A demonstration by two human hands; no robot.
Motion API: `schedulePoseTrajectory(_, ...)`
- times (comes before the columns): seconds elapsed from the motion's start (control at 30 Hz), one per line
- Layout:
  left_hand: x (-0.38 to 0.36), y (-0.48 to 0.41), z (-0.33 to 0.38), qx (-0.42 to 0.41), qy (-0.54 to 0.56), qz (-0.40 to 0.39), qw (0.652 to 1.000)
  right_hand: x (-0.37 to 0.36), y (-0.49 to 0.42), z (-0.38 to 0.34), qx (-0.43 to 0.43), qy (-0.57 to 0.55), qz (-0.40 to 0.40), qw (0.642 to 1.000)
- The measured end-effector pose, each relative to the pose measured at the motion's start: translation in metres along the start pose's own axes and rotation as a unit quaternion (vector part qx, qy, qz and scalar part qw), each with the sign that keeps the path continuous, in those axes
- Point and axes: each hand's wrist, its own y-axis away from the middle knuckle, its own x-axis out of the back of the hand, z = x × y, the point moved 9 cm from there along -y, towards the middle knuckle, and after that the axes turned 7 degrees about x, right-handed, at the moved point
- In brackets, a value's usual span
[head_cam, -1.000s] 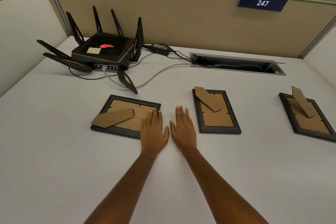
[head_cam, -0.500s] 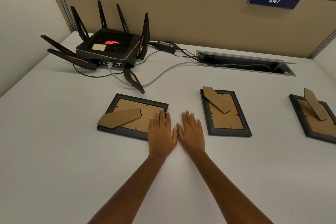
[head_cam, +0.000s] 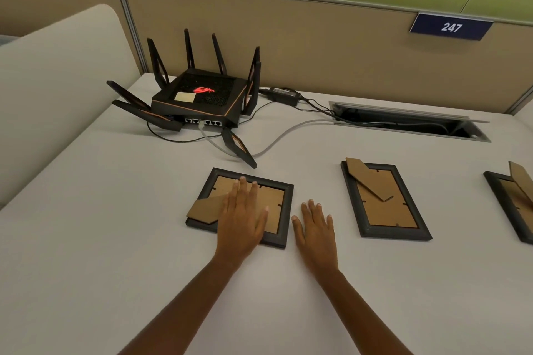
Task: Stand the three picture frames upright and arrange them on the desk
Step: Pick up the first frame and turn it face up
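Three dark picture frames lie face down on the white desk, brown cardboard backs and fold-out stands facing up. My left hand point(head_cam: 243, 217) lies flat with fingers spread on the left frame point(head_cam: 281, 196), covering part of its stand. My right hand point(head_cam: 315, 229) rests flat on the desk just right of that frame, holding nothing. The middle frame point(head_cam: 386, 204) lies untouched to the right of my right hand. The right frame point(head_cam: 510, 199) is cut off by the image edge.
A black router point(head_cam: 202, 98) with several antennas stands at the back left; one antenna point(head_cam: 238, 147) reaches down near the left frame. Cables run to a power brick point(head_cam: 284, 94) and an open cable slot point(head_cam: 403, 121). A partition wall stands behind the desk.
My left hand has slid forward and left onto the back of the left frame. My right hand stays flat on the desk beside it. The camera view has tilted up and shifted left.
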Motion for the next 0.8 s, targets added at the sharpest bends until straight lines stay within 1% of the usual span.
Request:
schedulePoseTrajectory(0.07,0.007,-0.008,-0.023,0.030,0.011,0.013,0.999,-0.003,-0.001,-0.011,-0.009,-0.022,0.002,1.000)
schedulePoseTrajectory(0.23,0.008,-0.016,-0.068,0.116,0.001,-0.008,0.993,-0.003,-0.005,-0.031,-0.042,-0.086,0.011,0.995)
schedulePoseTrajectory(0.37,0.005,-0.012,-0.081,0.111,-0.020,-0.033,0.993,0.011,-0.004,-0.033,-0.074,-0.130,0.050,0.988)
schedulePoseTrajectory(0.43,0.008,-0.009,-0.080,0.107,-0.015,-0.029,0.994,0.018,-0.005,-0.034,-0.085,-0.134,0.070,0.985)
schedulePoseTrajectory(0.5,0.011,-0.007,-0.079,0.101,-0.005,-0.013,0.995,0.018,-0.008,-0.032,-0.116,-0.161,0.074,0.977)
schedulePoseTrajectory(0.67,0.009,-0.008,-0.079,0.100,-0.001,-0.003,0.995,0.005,-0.014,-0.026,-0.226,-0.277,0.034,0.933)
schedulePoseTrajectory(0.8,0.008,-0.009,-0.080,0.099,0.005,0.006,0.995,0.001,-0.019,-0.020,-0.307,-0.333,0.008,0.892)
